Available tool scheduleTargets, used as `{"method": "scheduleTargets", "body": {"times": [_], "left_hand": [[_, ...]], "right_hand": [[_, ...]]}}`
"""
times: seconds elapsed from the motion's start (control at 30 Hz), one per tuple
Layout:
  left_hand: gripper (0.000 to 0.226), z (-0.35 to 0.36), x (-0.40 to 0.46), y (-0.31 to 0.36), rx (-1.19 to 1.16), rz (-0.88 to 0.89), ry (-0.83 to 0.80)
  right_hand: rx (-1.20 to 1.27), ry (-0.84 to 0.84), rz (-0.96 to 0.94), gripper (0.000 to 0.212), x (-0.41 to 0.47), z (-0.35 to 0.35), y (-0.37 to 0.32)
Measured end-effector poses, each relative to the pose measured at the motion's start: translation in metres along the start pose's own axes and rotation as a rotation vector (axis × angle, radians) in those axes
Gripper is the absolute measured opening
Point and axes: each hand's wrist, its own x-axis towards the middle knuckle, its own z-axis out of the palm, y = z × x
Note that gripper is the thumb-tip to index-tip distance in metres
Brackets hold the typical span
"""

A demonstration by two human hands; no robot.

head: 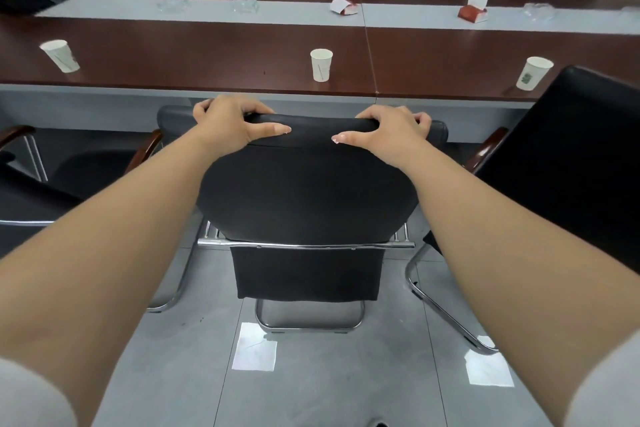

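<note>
A black leather chair (pixel 304 191) with a chrome sled frame stands in front of me, its back toward me, at the near edge of a long brown conference table (pixel 207 52). My left hand (pixel 228 121) grips the top edge of the backrest on its left side, fingers curled over the far side and thumb lying along the near face. My right hand (pixel 388 132) grips the same top edge on its right side in the same way. The chair's seat is hidden behind the backrest.
A second black chair (pixel 568 156) stands close on the right, a third (pixel 38 184) on the left. Paper cups (pixel 321 64) (pixel 60 55) (pixel 533 73) stand along the table's near side. Red tissue boxes (pixel 472 10) and glass ashtrays (pixel 245 4) lie on the grey middle strip. Grey tiled floor (pixel 311 374) lies below.
</note>
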Motion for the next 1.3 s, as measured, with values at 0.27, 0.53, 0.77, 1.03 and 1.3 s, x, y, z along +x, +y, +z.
{"method": "scheduleTargets", "body": {"times": [0.27, 0.53, 0.77, 1.03, 1.3], "left_hand": [[0.049, -0.002, 0.002, -0.003, -0.038, -0.031, -0.031], [0.044, -0.003, -0.003, 0.007, -0.053, 0.004, 0.002], [0.059, 0.000, -0.006, -0.009, 0.221, 0.161, -0.030], [0.063, 0.004, 0.021, -0.011, 0.249, 0.197, 0.049], [0.060, 0.001, 0.074, -0.011, 0.236, 0.232, 0.123]], "right_hand": [[0.009, 0.017, 0.009, 0.054, -0.003, 0.001, -0.003], [0.007, 0.034, 0.004, 0.052, 0.001, 0.000, 0.000], [-0.091, 0.055, -0.063, 0.057, 0.007, 0.005, 0.008], [-0.110, 0.063, -0.065, 0.058, 0.029, 0.000, 0.010], [-0.080, 0.119, -0.078, 0.056, 0.081, -0.009, 0.008]]}}
